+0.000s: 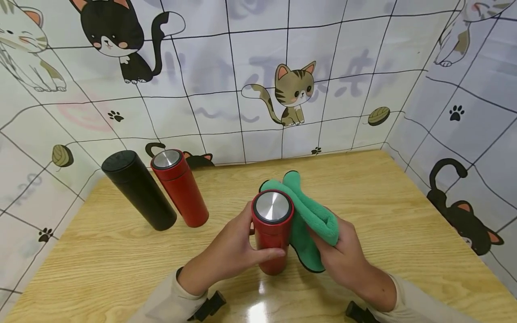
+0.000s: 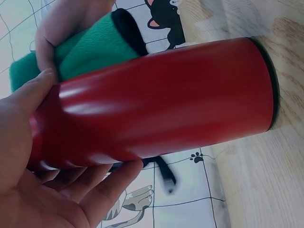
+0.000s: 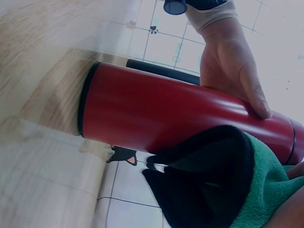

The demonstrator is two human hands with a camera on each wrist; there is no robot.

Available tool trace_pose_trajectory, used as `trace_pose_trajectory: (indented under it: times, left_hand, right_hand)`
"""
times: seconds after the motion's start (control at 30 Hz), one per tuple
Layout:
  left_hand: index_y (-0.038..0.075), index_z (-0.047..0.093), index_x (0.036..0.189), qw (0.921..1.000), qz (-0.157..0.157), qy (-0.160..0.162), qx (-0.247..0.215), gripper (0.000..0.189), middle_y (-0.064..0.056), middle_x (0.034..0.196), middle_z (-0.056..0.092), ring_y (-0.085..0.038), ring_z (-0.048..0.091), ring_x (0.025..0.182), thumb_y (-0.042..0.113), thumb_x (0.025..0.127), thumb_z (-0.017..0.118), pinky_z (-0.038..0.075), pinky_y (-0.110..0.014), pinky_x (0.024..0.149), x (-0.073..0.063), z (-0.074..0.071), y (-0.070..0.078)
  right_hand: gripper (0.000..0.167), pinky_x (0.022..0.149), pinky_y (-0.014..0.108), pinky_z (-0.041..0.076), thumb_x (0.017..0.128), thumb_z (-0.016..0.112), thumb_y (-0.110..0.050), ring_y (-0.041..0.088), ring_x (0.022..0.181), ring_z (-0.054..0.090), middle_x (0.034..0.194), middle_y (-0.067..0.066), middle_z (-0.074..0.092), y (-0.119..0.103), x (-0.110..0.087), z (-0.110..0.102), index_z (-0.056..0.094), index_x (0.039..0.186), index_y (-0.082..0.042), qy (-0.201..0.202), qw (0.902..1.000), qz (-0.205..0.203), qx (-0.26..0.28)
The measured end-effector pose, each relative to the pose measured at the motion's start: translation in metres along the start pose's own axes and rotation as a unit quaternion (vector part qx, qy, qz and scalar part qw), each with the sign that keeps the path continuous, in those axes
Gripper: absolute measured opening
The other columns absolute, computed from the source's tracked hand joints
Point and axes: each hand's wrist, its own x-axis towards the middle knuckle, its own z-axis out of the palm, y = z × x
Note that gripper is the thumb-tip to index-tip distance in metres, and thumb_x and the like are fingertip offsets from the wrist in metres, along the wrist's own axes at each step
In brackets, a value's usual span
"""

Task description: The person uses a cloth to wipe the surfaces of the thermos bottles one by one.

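Note:
A red vacuum flask (image 1: 271, 236) with a silver-topped lid stands upright in front of me, its base on or just over the table. My left hand (image 1: 230, 251) grips it from the left, the thumb across its near side and the fingers round the back. In my right hand (image 1: 350, 260) is a folded green towel (image 1: 305, 246) with black edging, bunched in the fingers and held against the flask's right side. The left wrist view shows the flask's smooth red body (image 2: 161, 102) in full. Dark lining shows inside the towel (image 3: 270, 175) in the right wrist view.
At the back left, a black flask (image 1: 141, 193) and a second red flask (image 1: 181, 193) stand side by side on the wooden table (image 1: 363, 188). A cat-printed white sheet (image 1: 210, 112) rises behind the table and along both sides.

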Motion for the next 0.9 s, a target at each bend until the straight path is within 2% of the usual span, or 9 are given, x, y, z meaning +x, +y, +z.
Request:
trace_pose_trajectory:
  times: [0.1, 0.27, 0.5, 0.57, 0.7, 0.9]
  left_hand:
    - [0.033, 0.031, 0.150, 1.0000, 0.002, 0.004, -0.002, 0.095, 0.016, 0.138, 0.052, -0.007, 0.052, 0.129, 0.029, 0.075, 0.089, 0.056, -0.037, 0.094, 0.000, 0.000, 0.000]
    - [0.035, 0.031, 0.149, 0.9999, -0.014, 0.004, 0.006, 0.094, 0.017, 0.138, 0.052, -0.007, 0.052, 0.129, 0.030, 0.075, 0.089, 0.057, -0.036, 0.095, -0.001, 0.001, 0.002]
    - [0.033, 0.033, 0.148, 0.9981, -0.042, 0.016, 0.043, 0.093, 0.013, 0.136, 0.048, -0.010, 0.051, 0.127, 0.032, 0.074, 0.090, 0.060, -0.035, 0.088, -0.004, 0.001, 0.008]
    - [0.033, 0.033, 0.149, 0.9975, -0.048, 0.014, 0.051, 0.094, 0.012, 0.136, 0.048, -0.010, 0.051, 0.127, 0.033, 0.074, 0.090, 0.060, -0.035, 0.088, -0.005, 0.000, 0.009]
    - [0.032, 0.032, 0.149, 0.9972, -0.052, 0.005, 0.053, 0.095, 0.012, 0.138, 0.048, -0.010, 0.051, 0.128, 0.035, 0.074, 0.090, 0.060, -0.035, 0.089, -0.005, -0.002, 0.010]
    - [0.030, 0.027, 0.151, 0.9979, -0.049, 0.016, 0.039, 0.103, 0.014, 0.139, 0.051, -0.008, 0.053, 0.128, 0.032, 0.071, 0.092, 0.059, -0.032, 0.090, -0.004, -0.004, 0.010]
  right_hand:
    - [0.053, 0.102, 0.021, 0.049, 0.095, 0.050, 0.015, 0.008, 0.129, 0.057, 0.142, -0.001, 0.059, 0.001, 0.001, 0.001, 0.052, 0.144, -0.005, -0.011, 0.9999, 0.005, 0.006]
    - [0.054, 0.101, 0.018, 0.049, 0.091, 0.051, 0.019, 0.006, 0.127, 0.058, 0.138, -0.002, 0.062, 0.001, -0.002, 0.002, 0.054, 0.141, 0.000, 0.012, 0.9998, -0.015, -0.001]
    - [0.053, 0.104, 0.023, 0.049, 0.095, 0.052, 0.014, 0.009, 0.130, 0.057, 0.141, -0.003, 0.060, 0.001, -0.003, 0.001, 0.052, 0.144, -0.005, -0.012, 0.9996, 0.025, 0.000]
    - [0.052, 0.103, 0.022, 0.049, 0.094, 0.052, 0.015, 0.007, 0.128, 0.058, 0.139, -0.006, 0.061, 0.001, -0.003, 0.000, 0.053, 0.143, -0.002, -0.006, 0.9997, 0.023, -0.005]
    - [0.049, 0.101, 0.020, 0.050, 0.092, 0.052, 0.018, 0.005, 0.125, 0.059, 0.135, -0.008, 0.063, 0.000, -0.004, 0.000, 0.055, 0.139, 0.003, 0.011, 0.9999, 0.005, -0.002]
    - [0.052, 0.101, 0.020, 0.050, 0.094, 0.051, 0.015, 0.007, 0.128, 0.058, 0.140, -0.001, 0.061, 0.000, -0.001, 0.002, 0.052, 0.143, -0.003, -0.006, 0.9999, 0.008, 0.011]
